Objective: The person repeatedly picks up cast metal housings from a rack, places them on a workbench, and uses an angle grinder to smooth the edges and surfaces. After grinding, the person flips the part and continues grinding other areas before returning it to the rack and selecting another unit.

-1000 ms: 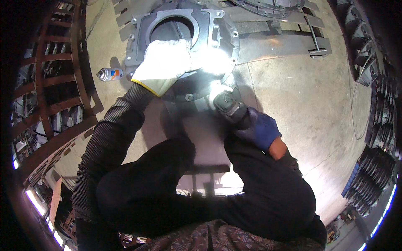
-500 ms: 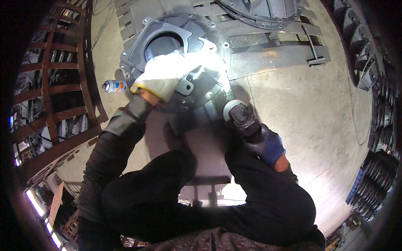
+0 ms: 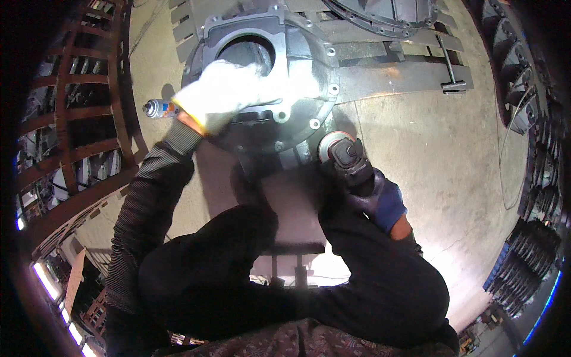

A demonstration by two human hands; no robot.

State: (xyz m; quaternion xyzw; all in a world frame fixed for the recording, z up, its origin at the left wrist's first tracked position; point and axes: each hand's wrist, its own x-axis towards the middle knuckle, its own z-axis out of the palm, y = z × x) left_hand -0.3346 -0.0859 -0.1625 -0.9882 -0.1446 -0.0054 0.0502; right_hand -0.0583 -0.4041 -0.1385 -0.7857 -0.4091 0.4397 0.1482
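A grey cast-metal housing [image 3: 303, 128] with a round opening and bolt-hole lugs lies in front of me. My left hand [image 3: 220, 92], in a white glove with a yellow cuff edge, grips the housing beside the opening; glare washes out its fingers. My right hand [image 3: 380, 199], in a dark blue glove, is closed around an angle grinder [image 3: 351, 160] above my right thigh. The grinder's disc [image 3: 329, 144] points toward the housing's near right edge, apart from its upper surface. I cannot tell whether the disc is turning.
A spray can [image 3: 159, 109] lies left of the housing. Behind are a slatted pallet [image 3: 380, 80], another round casting [image 3: 386, 15] and a T-shaped metal tool [image 3: 449, 68]. A brown metal rack [image 3: 71, 119] stands left; stacked castings [image 3: 505, 59] line the right.
The housing has turned counter-clockwise, its flange and opening now facing me more squarely. My left hand has shifted left and slightly away from me. The grinder has barely moved.
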